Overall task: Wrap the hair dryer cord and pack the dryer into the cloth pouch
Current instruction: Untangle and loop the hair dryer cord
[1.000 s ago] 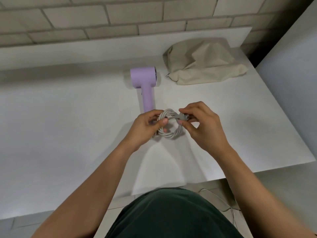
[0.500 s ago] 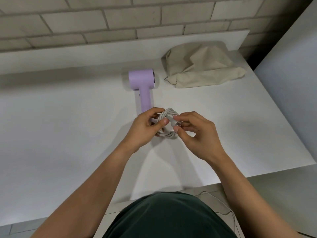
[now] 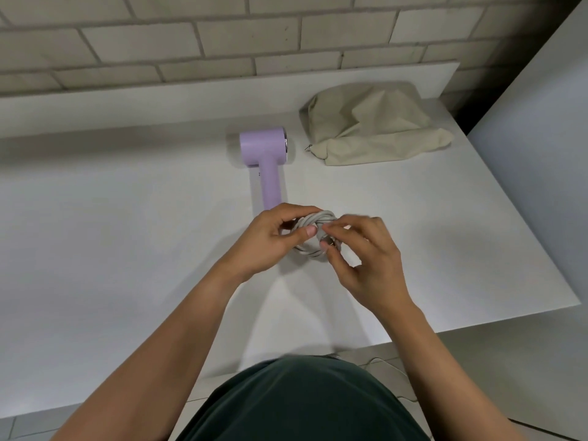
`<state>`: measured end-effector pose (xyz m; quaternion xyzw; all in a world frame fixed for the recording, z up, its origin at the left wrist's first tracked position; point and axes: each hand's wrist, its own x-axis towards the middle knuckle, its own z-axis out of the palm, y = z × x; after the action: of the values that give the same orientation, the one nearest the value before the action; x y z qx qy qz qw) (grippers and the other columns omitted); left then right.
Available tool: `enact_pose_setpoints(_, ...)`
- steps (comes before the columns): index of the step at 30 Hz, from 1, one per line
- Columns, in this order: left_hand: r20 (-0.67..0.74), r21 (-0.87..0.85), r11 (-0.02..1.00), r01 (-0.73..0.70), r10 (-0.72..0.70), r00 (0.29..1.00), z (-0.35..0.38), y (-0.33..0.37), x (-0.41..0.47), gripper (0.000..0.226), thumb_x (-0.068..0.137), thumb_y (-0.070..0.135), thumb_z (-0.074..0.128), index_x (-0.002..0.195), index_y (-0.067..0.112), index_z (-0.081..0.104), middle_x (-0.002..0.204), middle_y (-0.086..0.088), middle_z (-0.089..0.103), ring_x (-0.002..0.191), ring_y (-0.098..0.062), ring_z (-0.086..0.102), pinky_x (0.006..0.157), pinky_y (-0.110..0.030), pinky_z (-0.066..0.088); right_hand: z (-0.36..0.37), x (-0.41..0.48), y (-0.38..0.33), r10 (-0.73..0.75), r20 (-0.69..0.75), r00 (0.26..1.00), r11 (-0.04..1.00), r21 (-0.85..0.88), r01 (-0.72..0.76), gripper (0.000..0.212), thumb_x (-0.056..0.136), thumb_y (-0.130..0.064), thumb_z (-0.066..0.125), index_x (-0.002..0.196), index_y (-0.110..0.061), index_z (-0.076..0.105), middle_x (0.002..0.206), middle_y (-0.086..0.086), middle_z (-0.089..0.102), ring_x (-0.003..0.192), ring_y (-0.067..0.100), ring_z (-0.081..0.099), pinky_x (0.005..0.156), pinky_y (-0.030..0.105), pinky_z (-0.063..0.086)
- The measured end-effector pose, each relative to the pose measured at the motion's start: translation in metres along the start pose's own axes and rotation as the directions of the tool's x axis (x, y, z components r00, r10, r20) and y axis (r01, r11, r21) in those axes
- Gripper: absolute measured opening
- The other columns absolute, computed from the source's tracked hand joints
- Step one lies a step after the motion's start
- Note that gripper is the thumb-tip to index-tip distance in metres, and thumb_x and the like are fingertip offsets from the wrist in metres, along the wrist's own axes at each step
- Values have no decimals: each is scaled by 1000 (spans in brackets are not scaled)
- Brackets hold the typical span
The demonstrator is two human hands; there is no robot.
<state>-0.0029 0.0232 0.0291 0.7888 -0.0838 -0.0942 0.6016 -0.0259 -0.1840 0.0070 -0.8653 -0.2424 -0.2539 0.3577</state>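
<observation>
Left hand [image 3: 267, 240]: fingers curled round the left side of the coiled cord [image 3: 313, 220], thumb laid across the front of the loops. It is gripping, not relaxed. The coil sits between the 2 hands, over the white table [image 3: 127, 233]; can't tell if its lower edge touches the surface. Several grey loops are bundled into 1 small ring.

Hair dryer [image 3: 265, 160]: lilac, lying flat on the table just beyond the left hand. Its head points away from the person and its handle points back at the hands. The handle end goes behind the left hand's knuckles, so the cord exit is hidden.

Right hand [image 3: 366, 259]: thumb and forefinger pinch the right side of the coil, with the other fingers curled below. The fingertips are motion-blurred. Something small and dark sits at the pinch; can't tell if it's the plug.

Cloth pouch [image 3: 372, 125]: beige, crumpled, lying flat beyond and to the right of the right hand, well apart from both hands. It is near the dryer head with a gap between them. Can't tell whether its mouth is open.

Brick wall [image 3: 222, 36] is beyond everything. Dark green shirt [image 3: 302, 402] is below the forearms.
</observation>
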Motion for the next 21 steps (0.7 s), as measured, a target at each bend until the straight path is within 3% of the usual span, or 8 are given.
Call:
enact_pose_setpoints(4,23,11,1000,-10,10,1000,0,0,-1,27,99,21,67,121,37,71,116,17,69,116,-6,63,100,-20,49,-3,4,1,123,100,987,981,135,-136,24,91,-18,78,115,-15,74,140,5,57,115,20,63,88,31,56)
enact_pose_setpoints(8,-13,53,999,-7,8,1000,-1,-2,-4,31,97,22,71,125,33,72,118,10,67,113,-6,63,96,-17,49,-4,8,-2,239,221,945,932,221,-287,36,91,-16,77,124,-15,63,125,-7,65,106,6,65,86,32,58)
enact_pose_setpoints(10,-52,-26,997,77,-78,996,-3,-1,-5,40,92,20,78,129,33,69,115,9,68,103,-2,66,89,-16,52,-5,11,-3,295,328,897,895,233,-380,55,91,-19,76,140,-22,51,127,-11,60,104,5,63,87,22,56)
enact_pose_setpoints(13,-72,-104,969,223,-231,970,-8,-1,-3,55,83,17,85,134,25,65,109,4,67,92,-5,69,81,-17,55,-1,12,-1,280,414,866,900,201,-387,76,92,-22,75,157,-30,36,127,-10,53,103,7,60,86,14,52)
enact_pose_setpoints(17,65,-150,933,328,-321,945,-19,3,2,38,85,13,83,121,10,72,97,-3,74,81,-9,68,70,-18,52,6,15,4,271,391,880,929,134,-345,59,87,-18,77,142,-19,56,119,-8,55,96,6,60,86,31,56)
enact_pose_setpoints(21,18,-99,963,252,-251,968,-19,3,10,19,86,16,83,103,9,77,85,-7,69,71,-15,59,61,-27,43,8,19,4,317,348,882,924,96,-370,48,83,-18,81,127,-18,62,113,-12,59,87,1,58,81,26,55)
